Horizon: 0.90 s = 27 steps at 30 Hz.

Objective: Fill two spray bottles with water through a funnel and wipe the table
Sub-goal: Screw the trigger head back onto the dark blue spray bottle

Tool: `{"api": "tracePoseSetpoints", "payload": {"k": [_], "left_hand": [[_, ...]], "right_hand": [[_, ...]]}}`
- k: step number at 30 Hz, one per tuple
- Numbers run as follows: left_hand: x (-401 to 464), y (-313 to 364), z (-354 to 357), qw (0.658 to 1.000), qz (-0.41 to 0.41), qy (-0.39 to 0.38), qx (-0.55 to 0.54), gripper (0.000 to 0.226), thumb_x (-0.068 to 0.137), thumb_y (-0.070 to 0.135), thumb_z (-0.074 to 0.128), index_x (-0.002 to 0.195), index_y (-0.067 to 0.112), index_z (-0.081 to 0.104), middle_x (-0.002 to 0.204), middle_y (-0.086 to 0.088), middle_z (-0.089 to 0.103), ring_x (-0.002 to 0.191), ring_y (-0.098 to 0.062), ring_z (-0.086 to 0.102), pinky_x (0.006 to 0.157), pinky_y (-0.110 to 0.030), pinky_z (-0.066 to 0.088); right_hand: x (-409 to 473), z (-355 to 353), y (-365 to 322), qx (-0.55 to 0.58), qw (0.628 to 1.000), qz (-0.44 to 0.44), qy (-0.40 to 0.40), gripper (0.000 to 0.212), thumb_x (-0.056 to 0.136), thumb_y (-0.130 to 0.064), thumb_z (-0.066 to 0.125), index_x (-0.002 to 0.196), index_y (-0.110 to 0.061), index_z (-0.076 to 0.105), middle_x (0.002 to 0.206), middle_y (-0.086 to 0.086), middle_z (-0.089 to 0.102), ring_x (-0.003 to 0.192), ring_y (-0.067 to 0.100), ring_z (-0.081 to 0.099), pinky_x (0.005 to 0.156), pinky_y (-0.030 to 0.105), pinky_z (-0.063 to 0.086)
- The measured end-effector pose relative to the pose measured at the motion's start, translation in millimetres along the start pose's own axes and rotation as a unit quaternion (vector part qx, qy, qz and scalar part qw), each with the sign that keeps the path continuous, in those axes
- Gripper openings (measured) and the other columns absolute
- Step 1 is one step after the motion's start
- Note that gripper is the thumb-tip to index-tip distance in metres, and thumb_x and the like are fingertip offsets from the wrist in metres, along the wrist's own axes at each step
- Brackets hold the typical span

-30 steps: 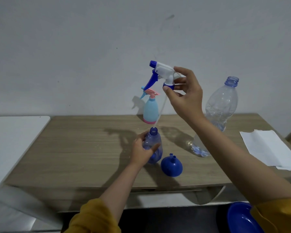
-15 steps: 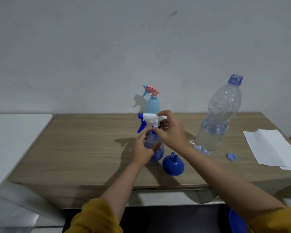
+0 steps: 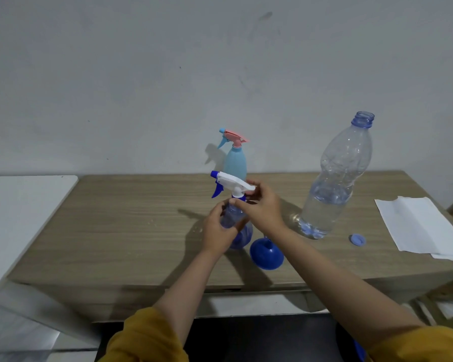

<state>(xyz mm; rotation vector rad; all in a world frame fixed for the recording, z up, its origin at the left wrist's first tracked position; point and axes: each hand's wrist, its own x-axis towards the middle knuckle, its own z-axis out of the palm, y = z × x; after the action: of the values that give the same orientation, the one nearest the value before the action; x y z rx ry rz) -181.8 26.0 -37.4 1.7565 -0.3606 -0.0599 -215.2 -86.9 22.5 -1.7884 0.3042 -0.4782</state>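
A clear blue spray bottle (image 3: 239,231) stands at the middle of the wooden table (image 3: 131,231). My left hand (image 3: 217,231) grips its body. Its white and blue trigger head (image 3: 229,184) sits on the neck, and my right hand (image 3: 262,205) pinches the head's collar. A blue funnel (image 3: 266,253) lies upside down just right of the bottle. Behind stands a light blue spray bottle (image 3: 235,163) with a pink trigger. A large clear water bottle (image 3: 332,184), uncapped and partly filled, stands to the right.
The water bottle's blue cap (image 3: 357,240) lies on the table near white paper sheets (image 3: 424,226) at the right edge. A white surface (image 3: 19,218) adjoins the table on the left. A grey wall runs behind.
My right hand has brought the trigger head down from high above the table onto the blue spray bottle's neck, and now holds it at the collar. My left hand kept its grip on the bottle.
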Motion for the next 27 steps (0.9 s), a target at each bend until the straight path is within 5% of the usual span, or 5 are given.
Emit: {"api": "tracePoseSetpoints", "payload": {"k": [4, 10, 15, 22, 27], "left_hand": [[1, -1, 0, 1.000, 0.005, 0.004, 0.000, 0.051, 0.071, 0.022, 0.082, 0.117, 0.023, 0.059, 0.106, 0.014, 0.064, 0.099, 0.011, 0.057, 0.082, -0.006, 0.046], [2, -2, 0, 1.000, 0.010, -0.002, 0.029, 0.053, 0.072, 0.028, 0.081, 0.119, 0.021, 0.057, 0.110, 0.012, 0.063, 0.098, 0.010, 0.055, 0.078, -0.001, 0.042], [1, -4, 1, 1.000, 0.016, 0.003, 0.027, 0.050, 0.071, 0.026, 0.081, 0.116, 0.024, 0.058, 0.110, 0.011, 0.064, 0.104, 0.000, 0.057, 0.082, -0.007, 0.044], [1, -3, 1, 1.000, 0.004, 0.001, 0.007, 0.049, 0.072, 0.019, 0.081, 0.114, 0.026, 0.056, 0.109, 0.011, 0.062, 0.101, 0.002, 0.057, 0.087, -0.017, 0.048], [3, -10, 2, 1.000, 0.001, 0.004, 0.026, 0.054, 0.071, 0.027, 0.080, 0.120, 0.022, 0.058, 0.115, 0.007, 0.065, 0.110, -0.009, 0.059, 0.094, -0.030, 0.050]], "right_hand": [[2, -4, 4, -0.029, 0.999, -0.004, -0.041, 0.031, 0.079, -0.015, 0.076, 0.107, -0.015, 0.064, 0.098, 0.003, 0.068, 0.093, 0.017, 0.065, 0.082, 0.029, 0.055], [10, -8, 7, -0.045, 0.996, 0.013, -0.073, 0.037, 0.081, -0.015, 0.074, 0.115, -0.008, 0.062, 0.104, 0.006, 0.069, 0.098, 0.017, 0.065, 0.083, 0.027, 0.054], [8, -5, 7, -0.008, 0.999, 0.013, -0.050, 0.033, 0.069, -0.013, 0.084, 0.092, -0.018, 0.061, 0.088, -0.003, 0.067, 0.084, 0.009, 0.065, 0.074, 0.021, 0.055], [1, 3, 16, 0.009, 0.999, 0.010, -0.040, 0.032, 0.074, -0.010, 0.078, 0.102, -0.020, 0.065, 0.104, 0.006, 0.068, 0.098, 0.018, 0.065, 0.090, 0.036, 0.055], [-4, 4, 20, 0.048, 0.998, 0.039, -0.013, 0.047, 0.070, -0.011, 0.082, 0.111, -0.013, 0.058, 0.111, 0.005, 0.065, 0.104, 0.018, 0.063, 0.092, 0.032, 0.053]]}}
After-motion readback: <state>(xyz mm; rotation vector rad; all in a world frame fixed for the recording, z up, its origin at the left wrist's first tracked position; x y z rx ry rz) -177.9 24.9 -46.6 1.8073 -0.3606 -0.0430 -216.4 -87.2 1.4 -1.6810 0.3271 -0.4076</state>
